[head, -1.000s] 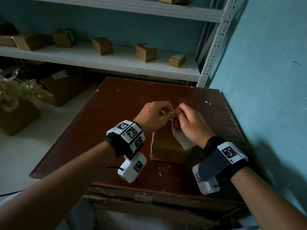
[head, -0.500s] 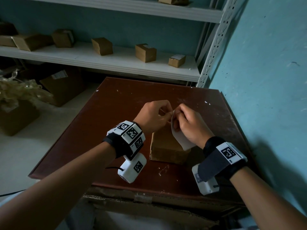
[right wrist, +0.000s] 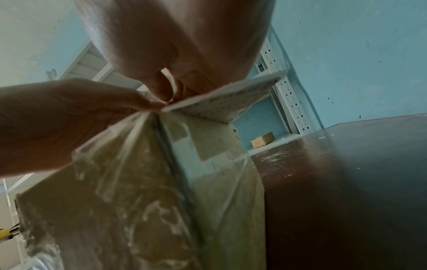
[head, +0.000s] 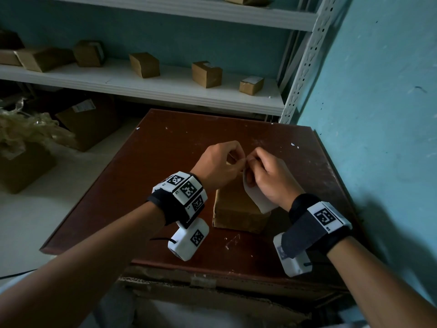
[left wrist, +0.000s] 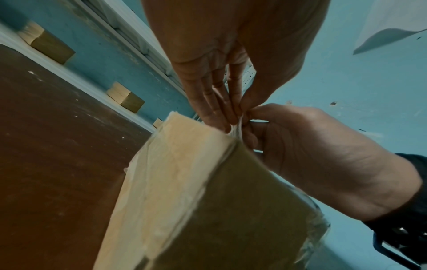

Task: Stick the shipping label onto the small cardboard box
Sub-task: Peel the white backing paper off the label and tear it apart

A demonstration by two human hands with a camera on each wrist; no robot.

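A dim storeroom with blue walls: a white shelf [head: 165,88] along the back carries several small cartons, and more big ones sit on the floor to the left. In front of it stands a scuffed brown table [head: 165,162], pushed against the right wall.

The box [head: 236,209] sits on the table toward the near side, wrapped in clear tape that looks crinkled and dusty in both wrist views. Both hands are raised just over its far top edge.

The right hand [head: 269,178] has its fingers curled round the label [head: 257,200], a white sheet that hangs down from the hand over the box's right top edge; from the right wrist view it juts out flat above the box, printed side down. The left hand [head: 220,166] meets it fingertip to fingertip, thumb and forefinger pinched together on the label's upper corner, the other fingers [left wrist: 215,102] lying straight and close beside them. Whether it has hold of the sticker itself or its backing I cannot tell. The label is not yet stuck to the box.
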